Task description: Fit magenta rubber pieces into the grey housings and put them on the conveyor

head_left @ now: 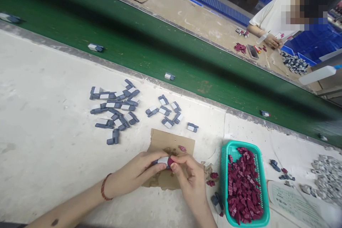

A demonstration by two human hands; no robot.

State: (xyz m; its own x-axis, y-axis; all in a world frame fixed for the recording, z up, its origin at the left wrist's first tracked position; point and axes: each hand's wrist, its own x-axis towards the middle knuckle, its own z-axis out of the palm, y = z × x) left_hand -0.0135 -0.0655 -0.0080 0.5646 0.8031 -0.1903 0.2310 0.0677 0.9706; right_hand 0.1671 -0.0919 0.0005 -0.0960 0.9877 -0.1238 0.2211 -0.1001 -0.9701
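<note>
Over a stained piece of cardboard (153, 144), my left hand (136, 171) is closed on a grey-and-white plastic toy part (161, 160). The fingertips of my right hand (191, 174) pinch a small maroon plastic piece (170, 162) at the right end of that part, the two touching. Whether the maroon piece is fixed to it I cannot tell. One loose maroon piece (182, 148) lies on the cardboard just beyond my fingers. A green basket (224, 171) full of maroon pieces (244, 192) stands to the right of my right hand.
Several grey-and-white parts (113, 105) lie on the white table. Beyond it runs a green conveyor belt (139, 57) carrying a few parts. Silver-grey pieces (327, 174) and a labelled bottle (294, 201) are at the right. A person (278, 17) works across the belt.
</note>
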